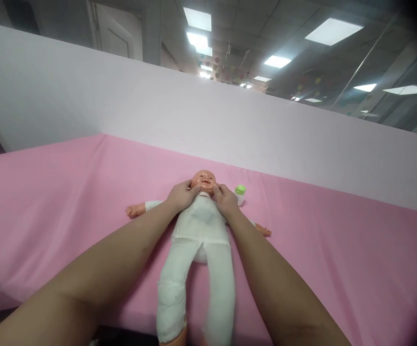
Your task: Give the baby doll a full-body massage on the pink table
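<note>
A baby doll [203, 218] with a white cloth body lies on its back, its head away from me and its arms spread out. My left hand [184, 196] cups one side of the doll's head, the thumb against its cheek. On the other side, my right hand [226, 198] holds the head the same way, thumb by the chin. Both hands have their fingers curled round the jaw, partly hidden behind it. Just beyond my right hand stands a small clear bottle [240, 194] with a green cap.
Pink cloth [86, 202] covers the surface under the doll, with folds on both sides. A white partition [208, 115] rises along the back edge. Above it are a door [120, 33], glass and lit ceiling panels [334, 31].
</note>
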A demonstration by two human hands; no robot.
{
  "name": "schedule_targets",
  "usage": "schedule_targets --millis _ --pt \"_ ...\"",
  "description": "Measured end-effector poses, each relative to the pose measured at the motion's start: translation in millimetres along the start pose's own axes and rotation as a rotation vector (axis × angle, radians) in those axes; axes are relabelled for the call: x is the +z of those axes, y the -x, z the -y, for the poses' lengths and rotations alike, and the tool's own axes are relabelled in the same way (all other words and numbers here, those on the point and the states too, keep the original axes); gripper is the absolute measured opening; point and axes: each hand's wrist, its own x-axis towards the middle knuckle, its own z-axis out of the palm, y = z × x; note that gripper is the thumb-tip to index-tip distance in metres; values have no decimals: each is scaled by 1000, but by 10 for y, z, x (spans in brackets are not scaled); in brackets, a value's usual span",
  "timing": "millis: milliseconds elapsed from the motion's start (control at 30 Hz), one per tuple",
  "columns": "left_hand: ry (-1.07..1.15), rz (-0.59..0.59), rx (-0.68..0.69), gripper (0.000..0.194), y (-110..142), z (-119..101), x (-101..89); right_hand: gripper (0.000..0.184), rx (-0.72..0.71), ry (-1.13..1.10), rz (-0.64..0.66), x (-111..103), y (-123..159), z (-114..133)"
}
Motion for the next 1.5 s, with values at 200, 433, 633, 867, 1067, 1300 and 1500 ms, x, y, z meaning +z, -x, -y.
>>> schedule_targets --millis 200,433,633,867,1067,1300,1500 --pt "12 9 0 62 15 -19 -17 53 6 -9 -12 10 1 -27" --pt "-66 13 -12 66 30 -87 -30 65 34 105 -19 6 36 101" --pt "-133 5 1 64 3 -82 -29 59 3 168 -9 7 18 76" --pt "-99 -10 0 59 -34 -9 -8 49 -54 -10 50 -16 -22 -40" --pt "-67 -23 -16 58 -43 11 7 53 -59 35 27 -30 -16 -70" --pt "-65 -25 -19 65 -46 -2 -10 44 -76 192 -88 -42 50 68" --pt "-58 -49 -2 62 -83 16 -14 31 -146 285 -161 -265 90 196"
